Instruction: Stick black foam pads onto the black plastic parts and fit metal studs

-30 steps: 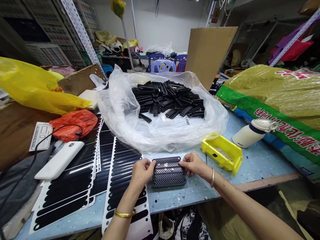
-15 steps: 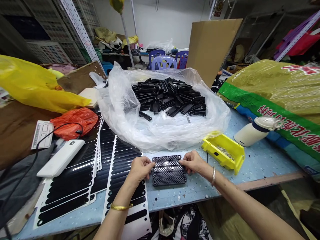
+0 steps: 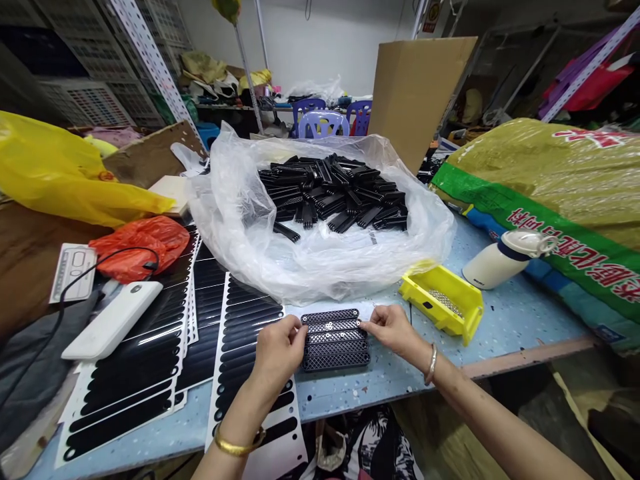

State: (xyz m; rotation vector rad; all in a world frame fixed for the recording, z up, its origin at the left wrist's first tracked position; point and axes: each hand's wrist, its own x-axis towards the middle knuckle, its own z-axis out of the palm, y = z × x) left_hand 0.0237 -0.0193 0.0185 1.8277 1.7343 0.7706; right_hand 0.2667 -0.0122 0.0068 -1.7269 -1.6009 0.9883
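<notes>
Several black lattice strips lie side by side in a block on the blue speckled table. Small silver dots show on the upper strips, at the ends and near the middle. My left hand is closed in a pinch at the block's left end, thumb against it. Opposite, my right hand pinches at the right end of an upper strip. Whatever is between the fingertips of either hand is too small or hidden to make out. A yellow bin with small silvery metal pieces stands to the right of my right hand.
Behind the block, a clear plastic bag spreads around a heap of black strips. Sheets with black strip shapes lie left, near a white power bank. A white bottle and large sack are right.
The whole view has shifted slightly. Both hands stay at the two ends of the block; my left hand has turned a little, and its fingers are more tightly curled.
</notes>
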